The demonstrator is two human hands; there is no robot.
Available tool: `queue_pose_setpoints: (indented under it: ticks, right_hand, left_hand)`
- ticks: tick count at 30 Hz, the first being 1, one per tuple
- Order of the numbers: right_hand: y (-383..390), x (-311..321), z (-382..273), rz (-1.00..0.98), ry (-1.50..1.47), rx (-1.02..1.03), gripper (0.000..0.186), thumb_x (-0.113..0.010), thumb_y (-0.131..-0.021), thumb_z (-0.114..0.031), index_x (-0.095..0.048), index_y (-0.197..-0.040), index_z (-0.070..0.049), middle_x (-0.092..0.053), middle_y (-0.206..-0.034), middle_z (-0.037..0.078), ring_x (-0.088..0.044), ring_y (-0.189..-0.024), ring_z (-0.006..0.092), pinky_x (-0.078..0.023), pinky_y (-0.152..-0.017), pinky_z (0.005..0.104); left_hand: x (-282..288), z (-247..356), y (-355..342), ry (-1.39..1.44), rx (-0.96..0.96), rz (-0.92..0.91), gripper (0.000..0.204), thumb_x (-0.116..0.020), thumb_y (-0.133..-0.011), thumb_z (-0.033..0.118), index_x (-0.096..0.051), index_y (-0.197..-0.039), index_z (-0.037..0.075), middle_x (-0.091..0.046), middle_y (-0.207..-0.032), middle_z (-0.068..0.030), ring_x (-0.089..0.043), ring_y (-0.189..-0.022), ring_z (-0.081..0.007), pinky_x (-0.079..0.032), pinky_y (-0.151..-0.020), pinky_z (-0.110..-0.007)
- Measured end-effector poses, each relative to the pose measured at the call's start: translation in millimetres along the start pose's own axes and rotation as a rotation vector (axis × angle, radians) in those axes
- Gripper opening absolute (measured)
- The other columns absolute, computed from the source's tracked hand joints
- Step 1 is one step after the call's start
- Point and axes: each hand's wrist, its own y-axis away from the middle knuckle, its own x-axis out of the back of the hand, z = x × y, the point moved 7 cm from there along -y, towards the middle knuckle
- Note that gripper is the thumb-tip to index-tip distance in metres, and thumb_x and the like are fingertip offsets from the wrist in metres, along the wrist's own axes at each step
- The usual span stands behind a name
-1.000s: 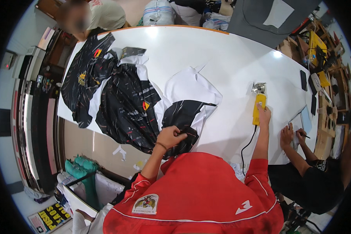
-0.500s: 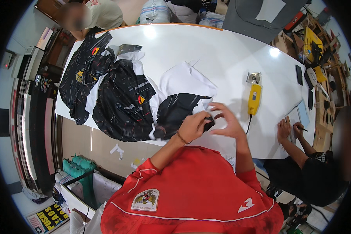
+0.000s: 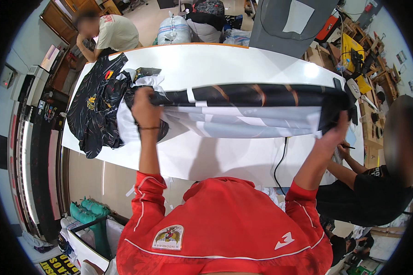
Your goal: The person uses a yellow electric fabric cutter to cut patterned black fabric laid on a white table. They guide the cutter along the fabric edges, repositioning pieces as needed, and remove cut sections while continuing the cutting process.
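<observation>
A long piece of black printed fabric [image 3: 248,95] with orange streaks and a white underside stretches across the white table [image 3: 243,160], held up between my two hands. Its left end is gripped by my left hand [image 3: 147,110], fingers closed round it. At the far right corner, my right hand [image 3: 336,130] is closed on the other end, its fingers partly hidden by the cloth. Beside my left hand lies a pile of black patterned jersey pieces [image 3: 89,101] with white undersides. The fabric hides the yellow cutting machine; only its black cord [image 3: 280,160] shows.
A person in black [image 3: 369,197] writes with a pen [image 3: 348,147] at the table's right edge. Another person [image 3: 119,34] leans at the far left corner. A grey cabinet-like block [image 3: 280,36] and stuffed sacks [image 3: 173,31] stand beyond the far edge.
My hands, close together over the fabric before, have moved wide apart. The fabric piece is now lifted and spread lengthwise between them, covering the cutting machine. The person at far left sits more upright.
</observation>
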Motion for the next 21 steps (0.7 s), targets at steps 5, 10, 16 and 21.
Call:
queue_pose_setpoints:
  ticks: [5, 10, 16, 21]
  right_hand:
    - [-46.1, 9.4, -95.7, -0.058, -0.08, 0.342, 0.043, -0.058, -0.106, -0.024, -0.064, -0.134, 0.008, -0.068, -0.131, 0.018, -0.069, -0.116, 0.0296, -0.056, -0.102, 0.0412]
    - [-113.7, -23.0, -133.5, -0.265, -0.168, 0.269, 0.035, -0.057, -0.107, -0.025, -0.067, -0.124, 0.005, -0.072, -0.114, 0.013, -0.072, -0.103, 0.0246, -0.06, -0.09, 0.0395]
    - [-254.5, -48.5, 38.2, -0.392, 0.057, -0.339, 0.028, -0.049, -0.111, -0.023, -0.064, -0.122, -0.003, -0.071, -0.112, 0.01, -0.069, -0.107, 0.0252, -0.061, -0.091, 0.0447]
    - [-194.2, -131.3, 7.2, -0.483, -0.184, -0.358, 0.041, -0.042, -0.114, -0.027, -0.051, -0.144, -0.002, -0.059, -0.147, 0.02, -0.057, -0.136, 0.0371, -0.044, -0.117, 0.0658]
  left_hand:
    - [100.2, -80.0, -82.8, -0.373, 0.037, 0.349, 0.022, -0.08, -0.075, 0.013, -0.075, -0.096, 0.015, -0.072, -0.1, -0.0088, -0.071, -0.096, -0.0338, -0.056, -0.084, -0.045]
    - [135.6, -151.5, -149.4, -0.649, 0.266, 0.279, 0.028, -0.076, -0.083, 0.032, -0.079, -0.105, 0.014, -0.073, -0.099, -0.0116, -0.071, -0.097, -0.0381, -0.057, -0.082, -0.047]
    - [-61.7, -282.3, -195.5, 0.973, 0.973, -0.334, 0.037, -0.057, -0.102, 0.039, -0.069, -0.125, 0.012, -0.072, -0.102, -0.0101, -0.072, -0.09, -0.0349, -0.059, -0.084, -0.048]
    - [-14.7, -231.2, -274.9, 1.353, 0.72, 0.023, 0.035, -0.057, -0.105, 0.037, -0.063, -0.124, 0.009, -0.071, -0.114, -0.0133, -0.071, -0.099, -0.0363, -0.062, -0.083, -0.055]
